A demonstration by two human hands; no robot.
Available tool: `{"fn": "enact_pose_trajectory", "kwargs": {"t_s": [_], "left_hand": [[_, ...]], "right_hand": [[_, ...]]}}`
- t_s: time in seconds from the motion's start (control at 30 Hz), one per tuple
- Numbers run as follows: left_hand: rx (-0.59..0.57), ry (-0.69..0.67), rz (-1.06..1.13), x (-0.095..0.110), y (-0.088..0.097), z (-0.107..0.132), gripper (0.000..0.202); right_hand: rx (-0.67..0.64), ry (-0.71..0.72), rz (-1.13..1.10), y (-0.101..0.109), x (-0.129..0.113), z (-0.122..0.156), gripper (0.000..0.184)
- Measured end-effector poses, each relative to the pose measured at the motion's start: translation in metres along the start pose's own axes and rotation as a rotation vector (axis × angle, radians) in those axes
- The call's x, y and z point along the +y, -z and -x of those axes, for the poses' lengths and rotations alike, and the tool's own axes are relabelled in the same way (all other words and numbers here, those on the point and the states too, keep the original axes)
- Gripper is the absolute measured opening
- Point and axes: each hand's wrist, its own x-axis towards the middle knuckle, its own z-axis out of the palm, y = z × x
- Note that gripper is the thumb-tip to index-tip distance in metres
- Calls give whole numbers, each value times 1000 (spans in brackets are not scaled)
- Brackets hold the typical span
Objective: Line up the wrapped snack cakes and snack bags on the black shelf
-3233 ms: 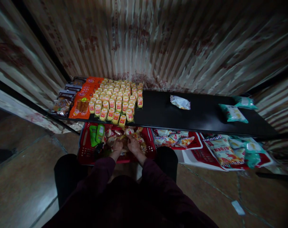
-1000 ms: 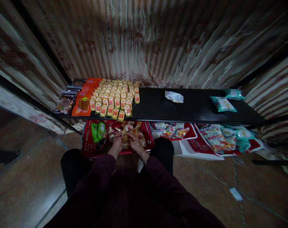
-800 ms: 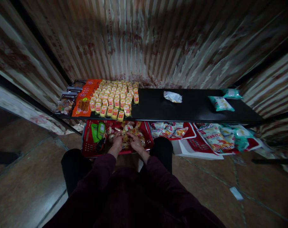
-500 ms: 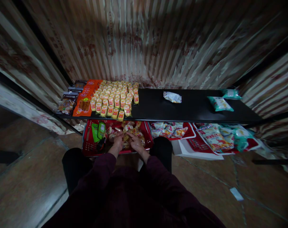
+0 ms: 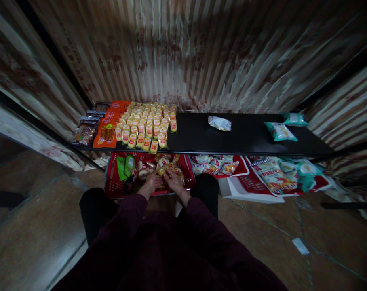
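Note:
Both of my hands are over the red basket (image 5: 109, 184) below the shelf's front edge. A small yellow wrapped snack cake (image 5: 161, 171) is between my fingertips. My right hand (image 5: 174, 181) pinches it from the right side. My left hand (image 5: 151, 182) closes on it from the left, its lower fingers partly hidden. Other wrapped snacks (image 5: 163, 161) in pale and yellow packs lie around my fingers. On the basket's left side are green packets (image 5: 125, 166) and a dark packet (image 5: 129, 184).
The black shelf (image 5: 195, 137) carries rows of small yellow cakes (image 5: 145, 125), an orange bag (image 5: 107, 125), brown packs (image 5: 85, 131), a white packet (image 5: 220, 123) and teal bags (image 5: 280, 131). More red baskets with snack bags (image 5: 271, 173) stand beneath, right of my knees. A white box (image 5: 250, 193) sits there too.
My fingertips, earlier close together low among the packs, now have a yellow wrapped cake raised between them. The items on the shelf have not moved.

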Motion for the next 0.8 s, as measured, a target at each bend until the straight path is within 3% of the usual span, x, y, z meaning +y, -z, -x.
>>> {"fn": "enact_pose_trajectory", "kwargs": {"t_s": [0.47, 0.63, 0.8], "left_hand": [[-113, 169, 75, 3, 3, 1, 42], [-140, 159, 102, 3, 3, 4, 46], [-156, 184, 126, 6, 6, 7, 49]], "right_hand": [[-12, 63, -18, 4, -5, 1, 38], [-33, 39, -47, 6, -12, 3, 39], [-9, 30, -138, 1, -4, 0, 41]]}}
